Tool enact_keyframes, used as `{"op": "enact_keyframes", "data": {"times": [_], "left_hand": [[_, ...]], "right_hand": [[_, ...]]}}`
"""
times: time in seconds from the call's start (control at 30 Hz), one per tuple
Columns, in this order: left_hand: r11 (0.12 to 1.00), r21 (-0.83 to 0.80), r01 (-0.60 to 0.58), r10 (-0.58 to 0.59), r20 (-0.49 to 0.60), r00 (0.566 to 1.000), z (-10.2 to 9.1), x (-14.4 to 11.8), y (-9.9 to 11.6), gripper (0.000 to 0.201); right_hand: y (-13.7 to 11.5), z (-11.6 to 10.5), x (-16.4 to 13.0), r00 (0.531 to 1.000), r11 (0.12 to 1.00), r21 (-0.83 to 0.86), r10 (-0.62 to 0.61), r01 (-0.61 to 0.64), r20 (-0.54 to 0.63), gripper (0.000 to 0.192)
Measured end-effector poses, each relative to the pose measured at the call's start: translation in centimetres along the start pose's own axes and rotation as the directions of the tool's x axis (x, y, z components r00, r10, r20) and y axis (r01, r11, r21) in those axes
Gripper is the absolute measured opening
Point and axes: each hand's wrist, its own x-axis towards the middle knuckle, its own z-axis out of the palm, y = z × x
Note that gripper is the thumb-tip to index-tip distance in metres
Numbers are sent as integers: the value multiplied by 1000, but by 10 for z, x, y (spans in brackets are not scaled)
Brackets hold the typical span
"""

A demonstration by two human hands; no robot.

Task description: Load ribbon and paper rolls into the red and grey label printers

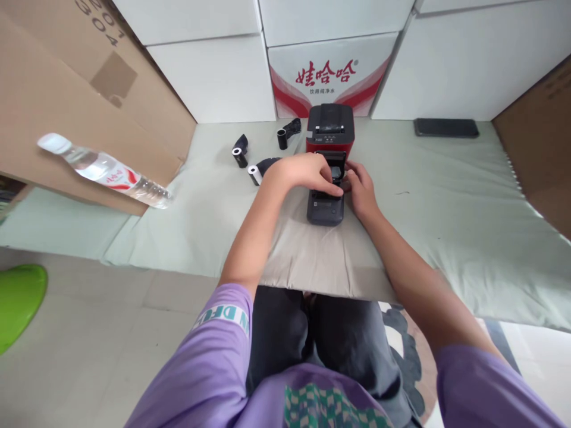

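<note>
On the cloth in front of me lies a small dark portable printer (326,213), its lid raised toward the far side. My left hand (307,171) reaches over it from the left, fingers bent down into the open compartment and thumb along the near edge. What those fingers hold is hidden. A pale, shiny part (335,172) shows inside the compartment. My right hand (360,189) is curled against the printer's right side, with its fingertips at the lid and compartment edge. Just behind stands a larger red and black printer (330,128).
To the left lie a white-ended roll (255,174), a black roll (239,157) and another dark roll (282,139), with dark strips beside them. A water bottle (111,172) is farther left, a black phone (446,128) at the back right. White boxes (214,77) line the back.
</note>
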Motion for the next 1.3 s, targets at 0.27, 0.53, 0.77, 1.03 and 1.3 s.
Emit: {"op": "enact_keyframes", "data": {"times": [0.27,0.53,0.77,1.03,1.3], "left_hand": [[993,113,24,-21,-36,999,-4,-18,28,23],[997,78,7,3,-126,992,-6,-23,19,22],[999,51,-8,17,-185,983,-5,-22,17,21],[985,34,168,-165,-90,982,-3,4,-35,60],[958,-201,203,-151,248,957,8,21,-47,85]], "right_hand": [[1,-3,2,984,995,26,-100,97,151,94],[-4,-1,-2,990,993,81,-93,85,101,81],[-13,1,-7,994,997,1,-75,75,82,56],[-13,1,-6,983,1000,18,-25,22,184,28],[-12,-9,-3,958,999,3,-50,51,284,38]]}}
